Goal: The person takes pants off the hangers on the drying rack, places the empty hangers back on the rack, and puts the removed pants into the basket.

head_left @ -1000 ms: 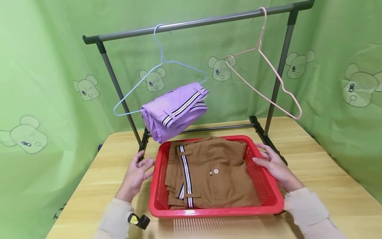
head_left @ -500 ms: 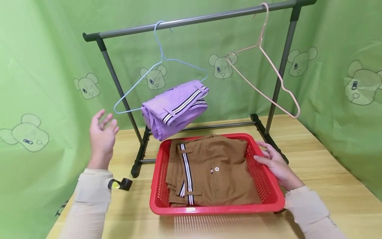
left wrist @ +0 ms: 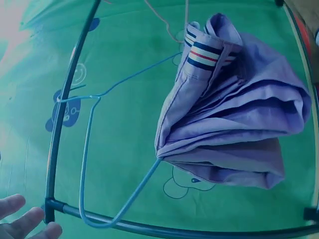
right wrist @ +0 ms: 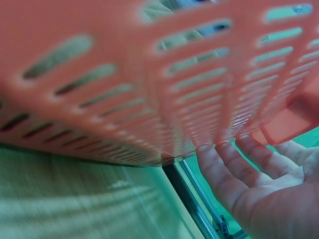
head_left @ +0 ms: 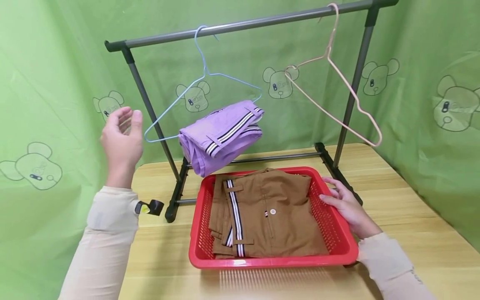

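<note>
My left hand (head_left: 122, 135) is raised left of the rack with nothing in it, fingers loosely bent, beside the lower corner of a blue hanger (head_left: 170, 110). Lilac trousers (head_left: 221, 129) with a striped waistband hang folded over that hanger's bar; the left wrist view shows the same trousers (left wrist: 234, 109) from the side. My right hand (head_left: 346, 208) holds the right side of a red plastic basket (head_left: 273, 262), thumb at the rim and fingers on the outer wall. In the right wrist view fingertips meet the slotted basket wall (right wrist: 199, 99). Folded brown trousers (head_left: 285, 229) lie inside the basket.
A grey garment rack (head_left: 255, 27) stands on the wooden table (head_left: 397, 204), its base behind the basket. A bare pink hanger (head_left: 346, 85) hangs at the right of its bar. Green cloth with bear drawings (head_left: 37, 104) surrounds the table.
My left hand has risen up and left from beside the basket to the level of the blue hanger's lower corner. My right hand has stayed on the basket. Both hangers remain on the bar.
</note>
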The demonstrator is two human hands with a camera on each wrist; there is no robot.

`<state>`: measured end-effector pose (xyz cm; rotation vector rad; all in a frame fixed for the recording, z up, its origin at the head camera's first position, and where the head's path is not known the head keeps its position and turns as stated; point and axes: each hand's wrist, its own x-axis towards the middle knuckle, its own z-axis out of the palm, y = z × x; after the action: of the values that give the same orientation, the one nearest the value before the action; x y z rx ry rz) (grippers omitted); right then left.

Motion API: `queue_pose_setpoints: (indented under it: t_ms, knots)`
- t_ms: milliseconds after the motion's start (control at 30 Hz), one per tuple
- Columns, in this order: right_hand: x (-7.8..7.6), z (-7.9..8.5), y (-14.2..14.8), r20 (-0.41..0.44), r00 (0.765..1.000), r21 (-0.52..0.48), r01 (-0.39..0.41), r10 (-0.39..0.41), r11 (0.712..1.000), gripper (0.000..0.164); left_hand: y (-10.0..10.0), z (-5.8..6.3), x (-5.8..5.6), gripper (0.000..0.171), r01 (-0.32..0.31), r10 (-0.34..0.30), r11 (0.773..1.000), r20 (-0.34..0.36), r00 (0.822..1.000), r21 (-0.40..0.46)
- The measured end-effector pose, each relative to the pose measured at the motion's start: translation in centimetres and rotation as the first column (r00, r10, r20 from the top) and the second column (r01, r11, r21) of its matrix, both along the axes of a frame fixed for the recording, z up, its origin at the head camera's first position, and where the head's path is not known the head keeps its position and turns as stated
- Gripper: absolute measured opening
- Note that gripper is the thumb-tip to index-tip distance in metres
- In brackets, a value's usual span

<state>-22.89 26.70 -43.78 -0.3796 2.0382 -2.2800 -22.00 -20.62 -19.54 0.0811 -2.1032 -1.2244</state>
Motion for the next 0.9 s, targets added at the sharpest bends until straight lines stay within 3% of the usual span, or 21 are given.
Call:
queue_pose_setpoints:
  t_ms: [100, 200, 467, 567, 733, 900]
  knots:
    - [0.0, 0.0, -0.1, -0.003, 1.0, 0.007, -0.002, 0.002, 1.0, 0.05, 0.5, 0.1, -0.3, 0.064, -0.007, 0.011, 0.993, 0.035, 0.999, -0.118]
    - [0.0, 0.0, -0.1, -0.007, 1.0, 0.021, -0.001, 0.001, 1.0, 0.052, 0.6, 0.1, -0.7, 0.068, 0.011, 0.004, 0.986, 0.09, 0.996, -0.164]
    - [0.0, 0.1, -0.1, -0.004, 1.0, 0.037, 0.002, -0.002, 0.999, 0.056, 0.9, -0.3, -1.4, 0.054, 0.005, 0.019, 0.98, 0.123, 0.992, -0.199]
    - [0.0, 0.1, 0.0, -0.002, 1.0, 0.041, 0.003, -0.003, 0.999, 0.056, 1.1, 0.0, -1.7, 0.054, 0.028, 0.011, 0.973, 0.167, 0.986, -0.231]
    - [0.2, 0.1, 0.1, 0.012, 1.0, 0.034, 0.008, -0.008, 0.999, 0.055, 1.4, 0.2, -2.2, 0.044, 0.093, -0.007, 0.945, 0.264, 0.965, -0.315]
    - [0.1, 0.1, 0.1, 0.003, 1.0, 0.017, 0.004, -0.004, 1.0, 0.052, 1.7, 0.0, -2.6, 0.031, 0.102, -0.003, 0.929, 0.267, 0.964, -0.357]
